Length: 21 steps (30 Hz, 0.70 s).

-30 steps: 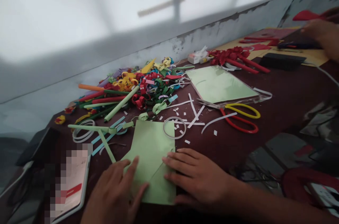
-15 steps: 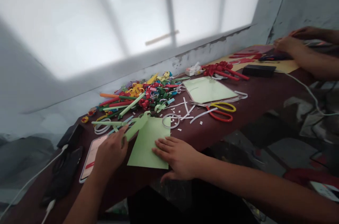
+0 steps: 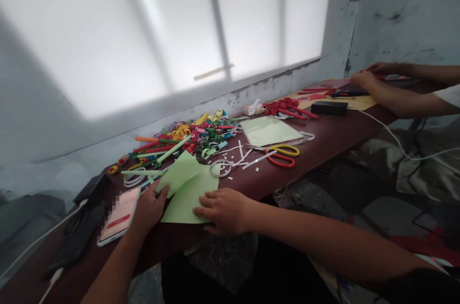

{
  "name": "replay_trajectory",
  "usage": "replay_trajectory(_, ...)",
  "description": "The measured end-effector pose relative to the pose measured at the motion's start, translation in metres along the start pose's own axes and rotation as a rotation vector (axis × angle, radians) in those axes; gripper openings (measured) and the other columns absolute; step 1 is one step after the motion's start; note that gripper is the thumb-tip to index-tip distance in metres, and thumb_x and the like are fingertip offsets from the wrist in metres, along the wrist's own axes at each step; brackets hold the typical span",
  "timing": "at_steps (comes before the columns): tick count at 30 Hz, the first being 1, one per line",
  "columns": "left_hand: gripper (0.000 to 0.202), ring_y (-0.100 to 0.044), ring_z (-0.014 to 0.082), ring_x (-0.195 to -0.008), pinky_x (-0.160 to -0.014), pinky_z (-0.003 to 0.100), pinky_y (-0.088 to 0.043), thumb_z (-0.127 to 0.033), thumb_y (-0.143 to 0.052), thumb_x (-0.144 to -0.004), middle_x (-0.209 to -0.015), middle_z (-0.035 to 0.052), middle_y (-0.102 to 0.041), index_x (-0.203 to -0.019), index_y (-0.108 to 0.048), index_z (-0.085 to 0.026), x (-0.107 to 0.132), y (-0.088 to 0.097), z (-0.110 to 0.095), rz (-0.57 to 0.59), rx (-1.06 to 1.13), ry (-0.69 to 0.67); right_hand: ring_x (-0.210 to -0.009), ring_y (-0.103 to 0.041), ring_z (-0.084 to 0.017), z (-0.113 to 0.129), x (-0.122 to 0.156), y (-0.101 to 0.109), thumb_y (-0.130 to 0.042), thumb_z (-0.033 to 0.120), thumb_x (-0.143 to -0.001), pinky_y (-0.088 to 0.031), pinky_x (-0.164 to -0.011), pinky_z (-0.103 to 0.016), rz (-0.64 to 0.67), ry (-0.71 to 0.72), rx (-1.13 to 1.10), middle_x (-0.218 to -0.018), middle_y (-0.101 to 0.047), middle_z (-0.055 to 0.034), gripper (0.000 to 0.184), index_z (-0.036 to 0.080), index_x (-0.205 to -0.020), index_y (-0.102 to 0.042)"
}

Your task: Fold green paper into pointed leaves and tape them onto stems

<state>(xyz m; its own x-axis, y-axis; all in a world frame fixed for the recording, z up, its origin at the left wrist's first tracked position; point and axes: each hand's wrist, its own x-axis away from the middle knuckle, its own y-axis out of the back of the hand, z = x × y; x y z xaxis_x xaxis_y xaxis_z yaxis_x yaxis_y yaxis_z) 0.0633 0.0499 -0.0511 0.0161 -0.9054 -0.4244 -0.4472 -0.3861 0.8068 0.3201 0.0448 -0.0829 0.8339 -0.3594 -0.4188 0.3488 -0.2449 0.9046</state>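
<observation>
Long dark-red table (image 3: 323, 136) under a wide frosted window (image 3: 179, 30), running from lower left to upper right of the frame. At lower centre, near the front edge, a light green sheet (image 3: 187, 198), its left corner lifted as a flap, the rest flat on the table. On that flap, the left hand (image 3: 151, 208): thumb on top, fingers under it as far as can be seen, closed on the paper edge. On the lower right part of the sheet, the right hand (image 3: 224, 208), spread flat with palm down, pinning the paper. Hands near each other, not touching.

Just left of the left hand, a phone (image 3: 120, 214) with lit screen. Behind the sheet, a heap of coloured paper strips (image 3: 190, 138) and a paper ring (image 3: 220, 168). Further right, a second green sheet (image 3: 269, 130) and scissors (image 3: 282, 155) beside it. In the upper right, hands of another person (image 3: 362, 78) over red paper.

Looks like the folding step, with the flap raised and not yet creased. Calls for matching the edges first, steady pressure from the right hand, then a firm stroke along the fold line.
</observation>
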Motion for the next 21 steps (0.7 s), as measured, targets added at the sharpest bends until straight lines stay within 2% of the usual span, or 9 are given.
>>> replay_trajectory(4,0.034,-0.066,0.0244,-0.108,-0.093,0.046,-0.056,-0.04,-0.063,-0.096,-0.122,0.0078,-0.066,-0.12,-0.064,-0.016,-0.001,-0.001,0.002,0.034,0.138,0.033,-0.103,-0.071,-0.019,-0.006,0.003,-0.007,-0.06,0.017,-0.093,-0.053,-0.083,-0.028,-0.077,-0.027,-0.172,-0.114,-0.076,-0.009,0.02,0.02,-0.107,-0.074)
replay_trajectory(8,0.035,-0.065,0.0254,-0.109,-0.093,0.047,-0.056,-0.039,-0.064,-0.095,-0.123,0.0078,-0.065,-0.122,-0.063,-0.016,-0.002,-0.001,-0.001,0.022,0.314,0.113,-0.09,-0.073,-0.015,-0.012,0.005,0.004,-0.061,0.013,-0.092,-0.053,-0.081,-0.024,-0.257,-0.103,-0.372,-0.098,-0.08,-0.0023,0.021,0.024,-0.099,-0.077)
replay_trajectory(11,0.032,-0.065,0.0242,-0.109,-0.094,0.046,-0.055,-0.037,-0.064,-0.095,-0.126,0.0083,-0.065,-0.12,-0.064,-0.018,0.001,0.004,-0.014,0.039,0.509,0.13,-0.089,-0.073,-0.015,-0.019,0.008,0.021,-0.051,0.022,-0.1,-0.053,-0.079,-0.024,-0.498,-0.253,-0.503,-0.102,-0.079,-0.0035,0.026,0.022,-0.109,-0.075)
replay_trajectory(14,0.033,-0.066,0.0217,-0.104,-0.09,0.042,-0.057,-0.045,-0.06,-0.096,-0.122,0.0081,-0.067,-0.118,-0.065,-0.021,0.01,0.009,-0.036,0.009,0.769,0.143,-0.07,-0.07,-0.017,-0.039,0.005,0.029,-0.034,0.041,-0.107,-0.052,-0.059,-0.025,-0.726,-0.46,-0.599,-0.09,-0.077,-0.0067,0.049,0.014,-0.107,-0.074)
replay_trajectory(16,0.055,-0.068,0.0247,-0.101,-0.087,0.044,-0.058,-0.065,-0.054,-0.093,-0.118,0.0093,-0.069,-0.122,-0.064,-0.018,0.02,0.009,-0.053,-0.039,0.968,0.158,-0.057,-0.065,-0.016,-0.055,-0.001,0.025,-0.035,0.051,-0.105,-0.047,-0.047,-0.024,-0.822,-0.538,-0.65,-0.075,-0.074,-0.0045,0.056,0.012,-0.101,-0.075)
replay_trajectory(18,0.085,-0.071,0.0296,-0.097,-0.081,0.043,-0.06,-0.083,-0.066,-0.068,-0.114,0.014,-0.073,-0.123,-0.066,-0.017,0.029,0.004,-0.069,-0.086,1.129,0.205,-0.052,-0.062,-0.016,-0.065,-0.006,0.017,-0.039,0.054,-0.103,-0.046,-0.044,-0.025,-0.901,-0.581,-0.684,-0.067,-0.071,-0.0033,0.057,0.011,-0.099,-0.077)
replay_trajectory(19,0.082,-0.073,0.0284,-0.094,-0.077,0.037,-0.06,-0.066,-0.086,-0.056,-0.111,0.0121,-0.075,-0.12,-0.068,-0.019,0.034,-0.001,-0.077,-0.123,1.181,0.237,-0.052,-0.063,-0.016,-0.067,-0.007,0.011,-0.04,0.053,-0.103,-0.048,-0.044,-0.025,-0.937,-0.59,-0.694,-0.066,-0.072,-0.0036,0.056,0.011,-0.099,-0.077)
replay_trajectory(20,0.081,-0.073,0.0241,-0.095,-0.079,0.032,-0.059,-0.045,-0.095,-0.053,-0.114,0.007,-0.076,-0.125,-0.064,-0.025,0.037,-0.006,-0.083,-0.181,1.222,0.268,-0.055,-0.066,-0.017,-0.065,-0.007,0.006,-0.043,0.052,-0.102,-0.051,-0.047,-0.027,-0.966,-0.586,-0.7,-0.069,-0.074,-0.0048,0.053,0.012,-0.1,-0.078)
replay_trajectory(21,0.083,-0.074,0.0209,-0.093,-0.079,0.029,-0.058,-0.035,-0.096,-0.053,-0.113,0.0029,-0.076,-0.128,-0.062,-0.03,0.04,-0.012,-0.088,-0.24,1.265,0.292,-0.063,-0.07,-0.02,-0.06,-0.005,0.0,-0.046,0.05,-0.101,-0.056,-0.054,-0.029,-0.988,-0.565,-0.702,-0.077,-0.077,-0.0064,0.048,0.014,-0.103,-0.079)
